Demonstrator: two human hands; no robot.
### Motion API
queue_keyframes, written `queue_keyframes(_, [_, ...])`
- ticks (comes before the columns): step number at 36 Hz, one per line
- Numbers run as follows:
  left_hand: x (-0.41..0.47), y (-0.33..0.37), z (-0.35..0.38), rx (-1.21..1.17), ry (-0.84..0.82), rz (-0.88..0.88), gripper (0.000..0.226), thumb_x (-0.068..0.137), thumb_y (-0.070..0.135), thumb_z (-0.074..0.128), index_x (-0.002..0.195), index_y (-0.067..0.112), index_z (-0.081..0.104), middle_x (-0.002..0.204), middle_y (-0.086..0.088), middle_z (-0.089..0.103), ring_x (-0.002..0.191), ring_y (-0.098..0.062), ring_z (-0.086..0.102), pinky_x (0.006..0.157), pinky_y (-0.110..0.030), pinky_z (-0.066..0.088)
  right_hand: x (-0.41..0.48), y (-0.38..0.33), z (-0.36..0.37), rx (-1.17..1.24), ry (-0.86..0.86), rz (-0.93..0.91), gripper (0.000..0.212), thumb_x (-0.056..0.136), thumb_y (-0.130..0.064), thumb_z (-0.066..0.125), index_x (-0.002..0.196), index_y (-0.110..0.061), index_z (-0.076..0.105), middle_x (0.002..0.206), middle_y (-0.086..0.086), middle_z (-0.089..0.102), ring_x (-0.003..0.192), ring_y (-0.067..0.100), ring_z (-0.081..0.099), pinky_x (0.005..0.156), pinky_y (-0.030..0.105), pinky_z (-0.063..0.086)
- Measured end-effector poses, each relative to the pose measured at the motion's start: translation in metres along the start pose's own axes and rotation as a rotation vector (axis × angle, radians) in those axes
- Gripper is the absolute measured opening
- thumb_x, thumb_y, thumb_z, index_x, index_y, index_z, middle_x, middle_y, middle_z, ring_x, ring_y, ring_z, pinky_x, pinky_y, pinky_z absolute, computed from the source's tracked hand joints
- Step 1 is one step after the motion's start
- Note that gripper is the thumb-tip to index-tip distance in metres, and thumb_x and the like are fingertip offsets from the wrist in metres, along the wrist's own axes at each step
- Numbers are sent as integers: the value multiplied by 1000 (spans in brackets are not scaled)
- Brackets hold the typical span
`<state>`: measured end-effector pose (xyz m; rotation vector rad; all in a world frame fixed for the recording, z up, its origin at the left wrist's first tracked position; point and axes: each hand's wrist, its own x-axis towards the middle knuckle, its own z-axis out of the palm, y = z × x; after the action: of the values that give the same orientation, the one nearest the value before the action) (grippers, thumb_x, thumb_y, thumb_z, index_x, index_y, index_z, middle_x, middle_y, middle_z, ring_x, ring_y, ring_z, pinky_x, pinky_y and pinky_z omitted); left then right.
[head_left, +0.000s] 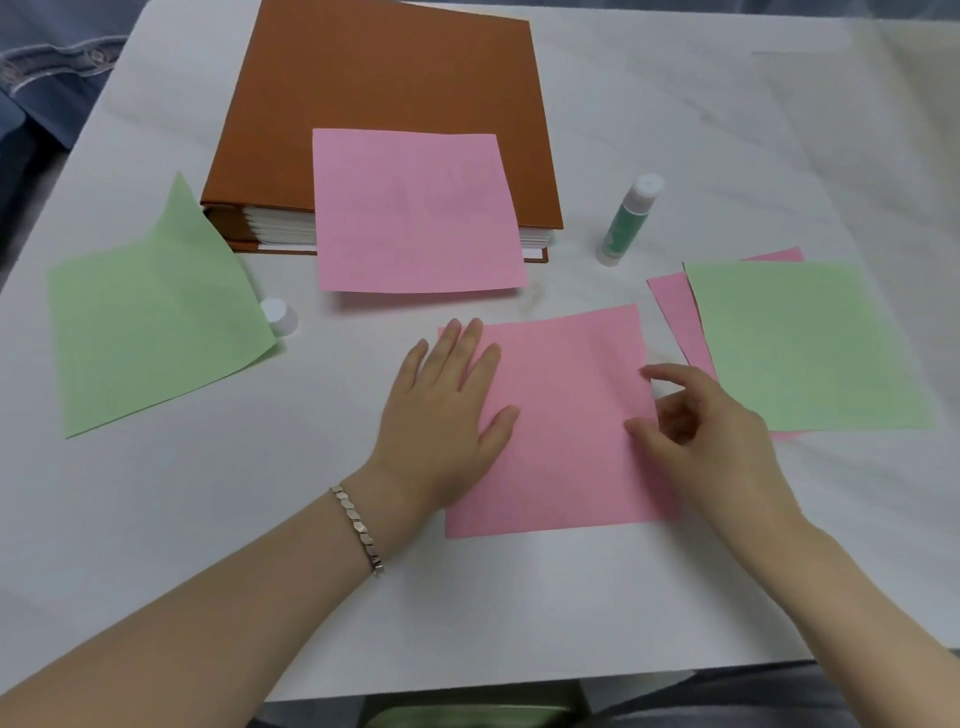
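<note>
A pink paper square (566, 415) lies flat on the white table (363, 597) in front of me. My left hand (447, 410), with a metal bracelet on the wrist, presses flat on the sheet's left part, fingers straight. My right hand (711, 431) hovers at the sheet's right edge with fingers loosely curled, thumb and forefinger apart; the thumb tip touches the paper. Nothing is held in it.
A second pink sheet (415, 213) leans on an orange binder (384, 98) at the back. A green sheet (150, 322) lies left beside a white cap (280, 314). An uncapped glue stick (631, 218) stands right of the binder. A green sheet (805, 348) covers pink sheets (680, 317) at right.
</note>
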<state>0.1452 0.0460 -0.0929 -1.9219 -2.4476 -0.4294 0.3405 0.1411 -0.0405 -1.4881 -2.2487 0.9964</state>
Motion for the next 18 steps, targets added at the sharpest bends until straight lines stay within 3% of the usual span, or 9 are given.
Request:
queue_keyframes(3, [-1,0,0,8,-16,-8,61,88,43,34,130,3,53,139,-18,47,129,-35,43,106,-41,17,-1,1,0,-101,-1,-17,42,81,-10,65,120,-25,55,81,-6,57,75,12,54,71,29,43])
queue_keyframes(8, [-2,1,0,9,-29,-15,62,90,43,33,134,4,49,142,-15,44,132,-32,41,108,-40,16,-2,-5,11,-225,118,-179,46,80,-4,62,125,-11,56,123,12,46,111,16,37,88,15,26])
queue_keyframes(10, [-2,1,0,9,-21,-14,63,89,42,33,134,1,48,141,-15,45,131,-31,42,108,-40,18,1,-15,23,-226,141,-320,37,84,-11,53,120,-4,59,129,19,49,118,19,38,97,18,24])
queue_keyframes(14, [-2,1,0,0,4,-8,57,87,31,34,130,-3,51,138,-17,48,127,-33,46,106,-42,22,16,-30,59,-252,-24,-450,49,89,-20,31,126,3,53,136,22,47,128,38,43,107,29,18])
queue_keyframes(18, [-1,2,-2,9,14,-7,54,86,23,31,129,-4,53,136,-18,50,125,-33,48,104,-42,23,29,-35,79,-327,-141,-499,52,92,-21,22,137,0,40,147,15,35,138,30,30,113,25,3])
